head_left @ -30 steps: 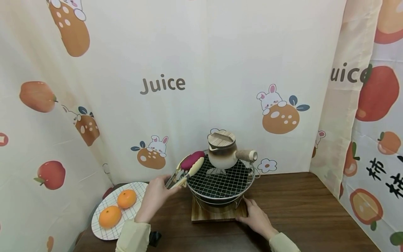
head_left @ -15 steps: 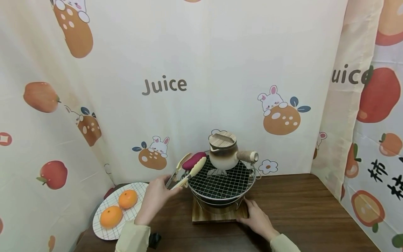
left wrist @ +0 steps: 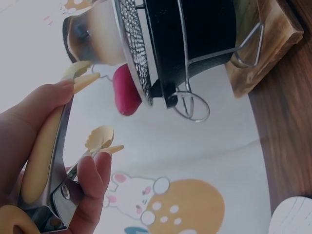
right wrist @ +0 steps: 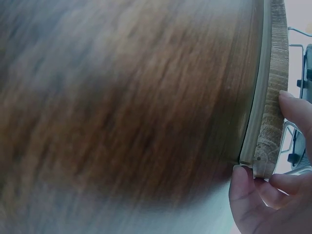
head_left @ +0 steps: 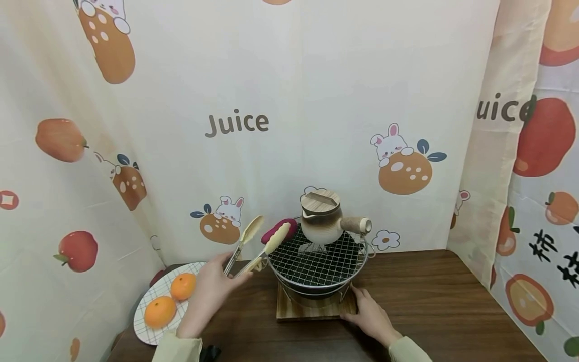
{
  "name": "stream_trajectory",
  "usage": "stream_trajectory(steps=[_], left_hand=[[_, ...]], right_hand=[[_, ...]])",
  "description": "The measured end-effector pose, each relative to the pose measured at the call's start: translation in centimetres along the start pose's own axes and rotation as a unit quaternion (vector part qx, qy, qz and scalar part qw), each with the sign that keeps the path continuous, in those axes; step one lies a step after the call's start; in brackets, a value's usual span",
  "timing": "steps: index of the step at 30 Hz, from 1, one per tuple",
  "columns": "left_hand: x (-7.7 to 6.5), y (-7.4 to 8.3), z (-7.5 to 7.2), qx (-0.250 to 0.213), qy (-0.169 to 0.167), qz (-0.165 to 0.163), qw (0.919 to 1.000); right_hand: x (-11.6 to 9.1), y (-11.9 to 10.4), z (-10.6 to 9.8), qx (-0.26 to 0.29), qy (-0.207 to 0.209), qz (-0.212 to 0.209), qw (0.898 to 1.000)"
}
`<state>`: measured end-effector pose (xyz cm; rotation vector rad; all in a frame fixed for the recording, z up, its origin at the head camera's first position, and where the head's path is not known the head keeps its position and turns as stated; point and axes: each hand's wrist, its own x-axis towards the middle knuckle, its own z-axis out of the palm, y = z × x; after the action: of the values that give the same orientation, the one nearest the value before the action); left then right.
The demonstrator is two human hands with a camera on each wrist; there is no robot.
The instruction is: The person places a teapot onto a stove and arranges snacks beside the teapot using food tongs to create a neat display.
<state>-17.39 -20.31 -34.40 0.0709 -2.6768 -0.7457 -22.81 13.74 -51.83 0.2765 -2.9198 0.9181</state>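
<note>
While right hand [head_left: 370, 315] grips wooden board [head_left: 307, 312], left hand [head_left: 210, 286] holds spread tongs [head_left: 277, 239]. Plate [head_left: 157, 287] with oranges [head_left: 160, 311] left of left hand. Just beyond it, purple sweet potato [left wrist: 126, 92] on grill [head_left: 316, 261] edge; lidded pot [head_left: 320, 229] farther.

A brown wood-grain table [head_left: 429, 301] carries a white checked plate [head_left: 156, 289] and a wooden board [head_left: 307, 312].

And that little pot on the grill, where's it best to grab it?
Probably by its straight handle, coming from the person's right: it juts out sideways that way from the round pot, and the right hand is on that side.
</note>
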Motion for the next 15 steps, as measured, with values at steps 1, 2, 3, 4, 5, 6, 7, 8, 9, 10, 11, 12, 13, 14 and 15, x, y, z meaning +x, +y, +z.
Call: stream_trajectory(steps=[1, 2, 3, 4, 5, 6, 7, 8, 9, 10, 11, 12, 13, 14, 15], left_hand=[[-0.2, -0.1, -0.2, 0.000, 0.002, -0.002, 1.0000], [-0.3, -0.3, -0.4, 0.000, 0.003, -0.004, 1.0000], [-0.5, -0.5, -0.7, -0.004, 0.001, -0.009, 1.0000], [-0.6, -0.7, -0.9, -0.006, 0.001, -0.015, 0.9999], [-0.8, -0.9, -1.1, -0.005, 0.001, -0.019, 0.9998], [-1.0, -1.1, -1.4, -0.005, -0.001, -0.026, 0.9997], [-1.2, -1.3, -1.6, -0.003, -0.002, -0.033, 0.9995], [-1.3, -1.6, -1.7, 0.000, -0.003, -0.038, 0.9993], [-1.5, -1.9, -1.9, 0.000, -0.004, -0.044, 0.9990], [-1.7, -2.2, -2.0, 0.001, -0.004, -0.049, 0.9988], [-1.8, -2.5, -2.1, 0.003, -0.003, -0.052, 0.9986], [-2.0, -2.8, -2.1, 0.004, -0.001, -0.054, 0.9986], [-2.1, -3.1, -2.2, 0.004, 0.001, -0.056, 0.9984], [-2.3, -3.4, -2.2, 0.004, 0.002, -0.058, 0.9983], [-2.5, -3.8, -2.2, 0.006, 0.003, -0.061, 0.9981]], right_hand=[[0.0, 0.0, 0.0, 0.001, 0.000, 0.000, 1.000], [0.0, 0.0, 0.0, 0.000, 0.000, -0.001, 1.000], [0.0, 0.0, 0.0, 0.000, 0.000, -0.002, 1.000], [0.1, 0.0, 0.0, 0.000, 0.001, -0.002, 1.000], [0.1, 0.0, 0.0, -0.001, 0.001, -0.002, 1.000], [0.1, 0.0, 0.0, -0.001, 0.001, -0.001, 1.000], [0.1, 0.0, 0.0, -0.002, 0.001, 0.000, 1.000], [0.2, 0.0, 0.0, -0.003, 0.001, 0.000, 1.000], [0.2, 0.1, 0.1, -0.003, 0.000, 0.001, 1.000], [0.2, 0.1, 0.1, -0.003, -0.002, 0.002, 1.000], [0.2, 0.2, 0.1, -0.003, -0.004, 0.005, 1.000], [0.3, 0.2, 0.1, -0.003, -0.006, 0.005, 1.000], [0.3, 0.2, 0.2, -0.003, -0.007, 0.005, 1.000], [0.3, 0.2, 0.2, -0.002, -0.009, 0.005, 1.000], [0.3, 0.3, 0.2, -0.002, -0.010, 0.006, 1.000]])
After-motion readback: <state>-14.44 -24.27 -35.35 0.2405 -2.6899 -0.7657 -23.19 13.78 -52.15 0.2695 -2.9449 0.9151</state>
